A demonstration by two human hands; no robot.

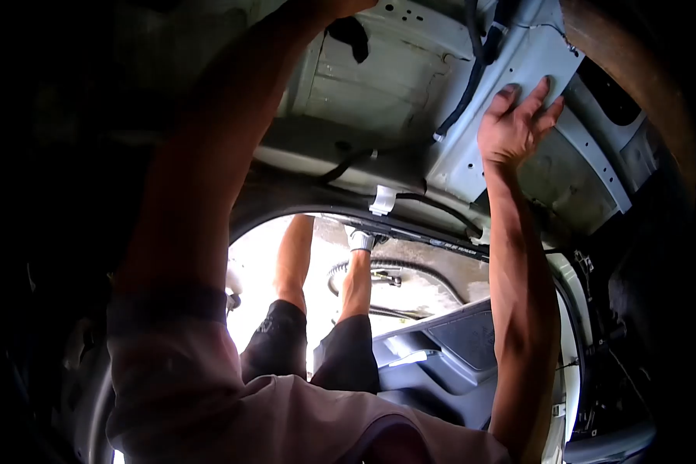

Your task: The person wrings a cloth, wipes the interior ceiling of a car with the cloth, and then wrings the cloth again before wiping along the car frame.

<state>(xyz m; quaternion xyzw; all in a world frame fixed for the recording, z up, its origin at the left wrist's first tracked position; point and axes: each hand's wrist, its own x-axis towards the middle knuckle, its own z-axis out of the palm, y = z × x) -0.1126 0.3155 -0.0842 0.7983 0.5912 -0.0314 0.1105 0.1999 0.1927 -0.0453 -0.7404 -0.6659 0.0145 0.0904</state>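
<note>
My right hand (514, 131) is raised against the pale metal body panel (464, 166), its fingers apart and touching the metal. Nothing shows in its grasp. A black wiring harness (470, 89) with pale tape bands runs down just left of that hand. At the top edge, my left hand (339, 6) is mostly cut off, so its fingers and anything in them are hidden. Close below it is a dark opening (352, 37) in the bare metal panel (371, 89). A white tab or clip (383, 199) sits on the door sill further down.
My legs (292, 263) stretch out through the open car doorway. Beyond the sill (441, 241), a black hose (433, 272) lies on the ground. An open door with a grey trim panel (456, 356) stands at the right. A brown curved rim (634, 54) borders the upper right.
</note>
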